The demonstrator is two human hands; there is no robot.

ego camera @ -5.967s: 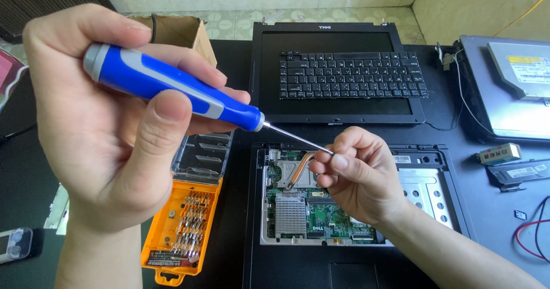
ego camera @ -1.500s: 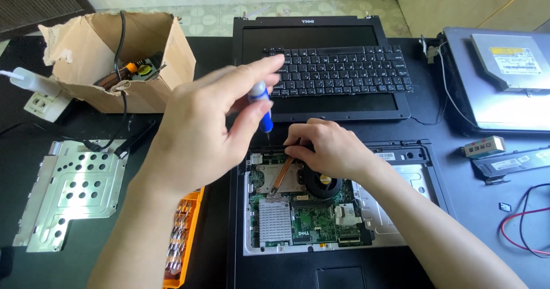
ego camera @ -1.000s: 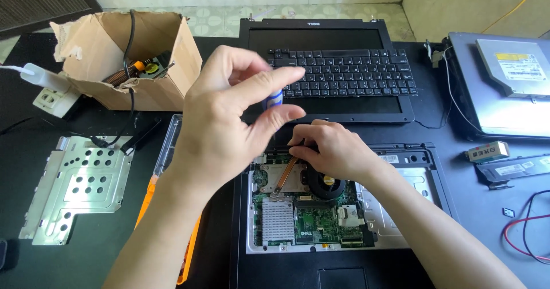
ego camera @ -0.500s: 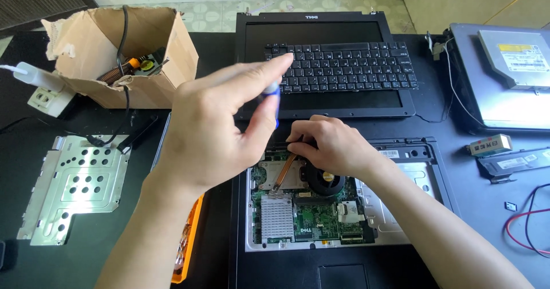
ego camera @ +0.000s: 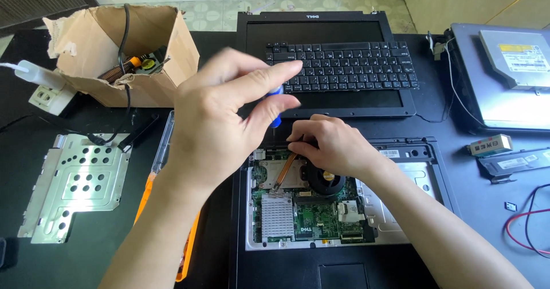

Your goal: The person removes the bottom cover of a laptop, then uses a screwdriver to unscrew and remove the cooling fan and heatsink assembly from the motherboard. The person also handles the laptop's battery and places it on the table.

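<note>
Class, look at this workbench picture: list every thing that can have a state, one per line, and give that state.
Laptop base: cover off, circuit board exposed.
Keyboard: detached, lying on the lid panel.
Cardboard box: open, torn, holding cables.
Screwdriver: gripped upright, tip hidden.
Left hand: closed around the screwdriver handle.
Right hand: fingers pinched above the fan.
Metal plate: removed, lying flat.
Bit case: open, mostly hidden by the forearm.

The left hand (ego camera: 223,123) hides most of the blue screwdriver (ego camera: 277,117), tip included.
</note>
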